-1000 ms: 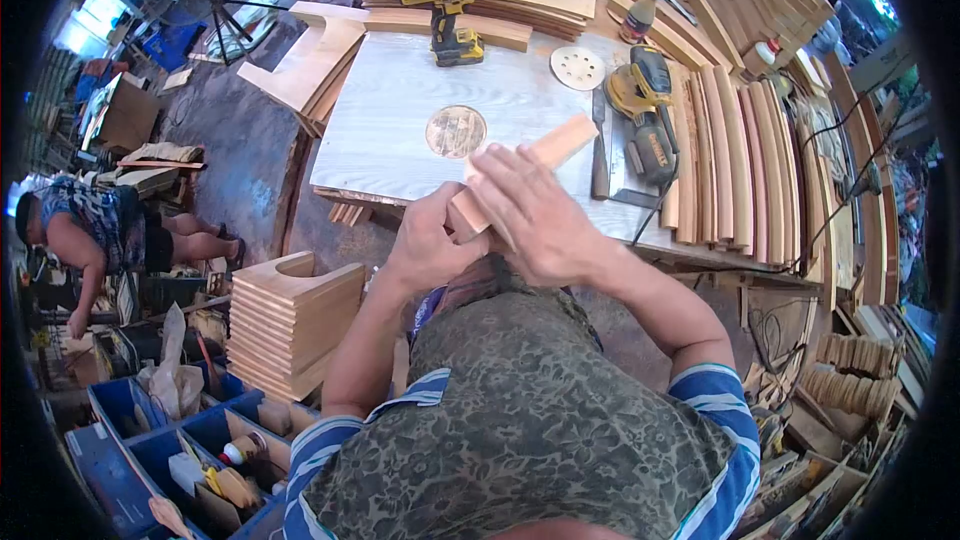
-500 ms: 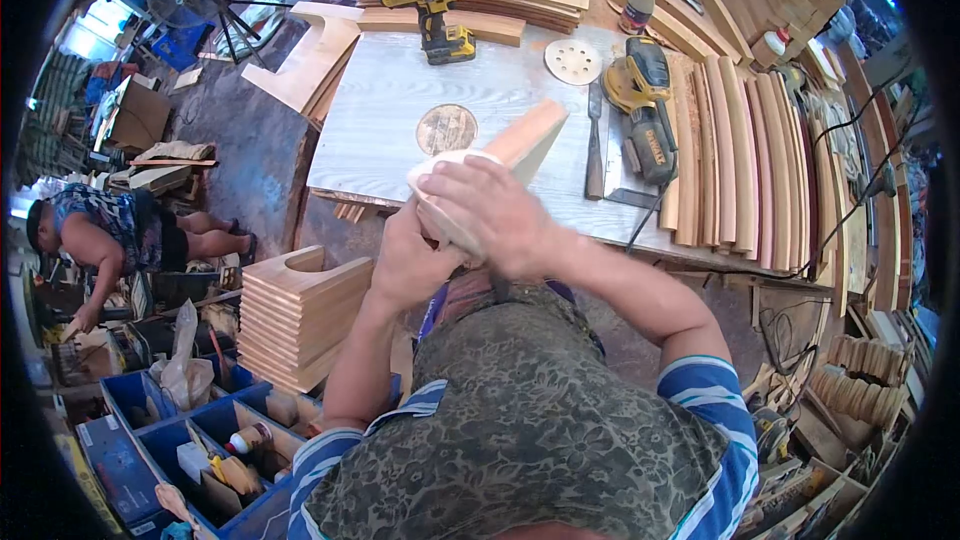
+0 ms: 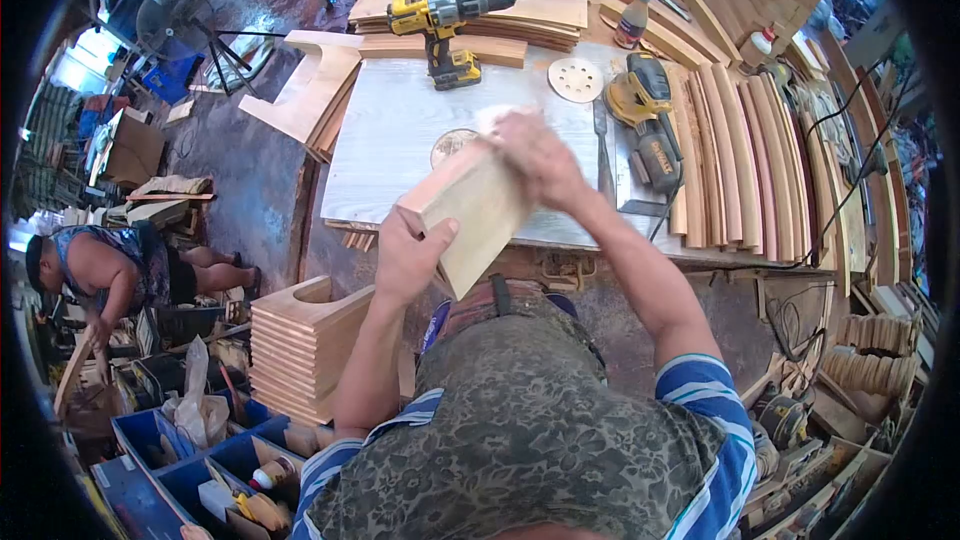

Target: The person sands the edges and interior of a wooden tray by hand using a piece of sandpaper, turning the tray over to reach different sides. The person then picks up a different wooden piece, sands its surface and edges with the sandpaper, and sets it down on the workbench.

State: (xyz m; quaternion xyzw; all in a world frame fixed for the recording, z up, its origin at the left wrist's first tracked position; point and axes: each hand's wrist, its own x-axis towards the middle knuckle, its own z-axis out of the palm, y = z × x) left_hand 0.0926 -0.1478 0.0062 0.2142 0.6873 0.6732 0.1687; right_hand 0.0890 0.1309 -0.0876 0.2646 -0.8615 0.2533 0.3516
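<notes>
My left hand [image 3: 408,258] grips the near end of a pale wooden board [image 3: 480,215], thumb on its broad face. The board is tilted up above the table's front edge. At its far end my right hand [image 3: 545,162], smeared by motion, is closed on a whitish sanding disc [image 3: 500,118] against the board's edge. The fingers hide most of that disc. Beyond the hands lies a second, holed sanding disc [image 3: 575,80]. A yellow cordless drill [image 3: 440,35] stands near the back of the grey tabletop [image 3: 375,140].
An orbital sander [image 3: 648,125] and a chisel [image 3: 603,150] lie to the right, beside a row of curved wooden slats [image 3: 745,160]. Notched boards [image 3: 310,345] are stacked at the lower left, near a blue divided box [image 3: 185,475]. Another person [image 3: 115,265] bends down at far left.
My right hand has moved up and away with the sanding disc to the board's far end. The board has turned its broad face toward me, with my left hand at its near end.
</notes>
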